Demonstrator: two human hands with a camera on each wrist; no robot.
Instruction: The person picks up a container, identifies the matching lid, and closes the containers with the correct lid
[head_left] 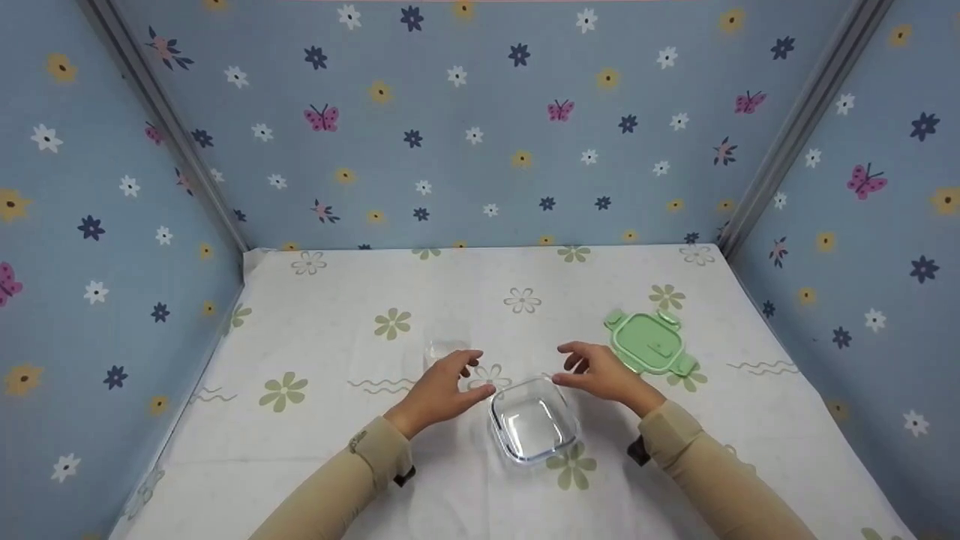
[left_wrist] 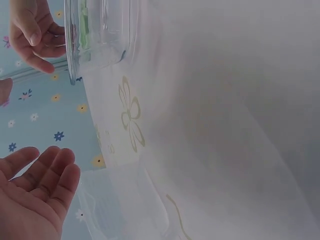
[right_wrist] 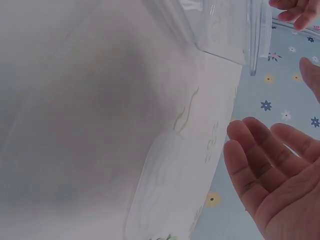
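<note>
A square clear glass container (head_left: 534, 427) without a lid stands on the cloth between my hands. My left hand (head_left: 442, 390) hovers by its far left corner, fingers loosely bent and holding nothing. By the far right corner is my right hand (head_left: 604, 373), likewise relaxed with nothing in it. Whether either thumb touches the glass rim, I cannot tell. A green lid (head_left: 645, 341) with side flaps lies on the table behind my right hand. Just beyond my left hand sits a clear plastic box (left_wrist: 125, 200), partly hidden by that hand in the head view.
The table wears a white cloth (head_left: 315, 442) with green flowers and wavy lines. Blue flowered panels (head_left: 480, 105) close off the back and both sides, with grey metal posts (head_left: 169, 120) at the corners.
</note>
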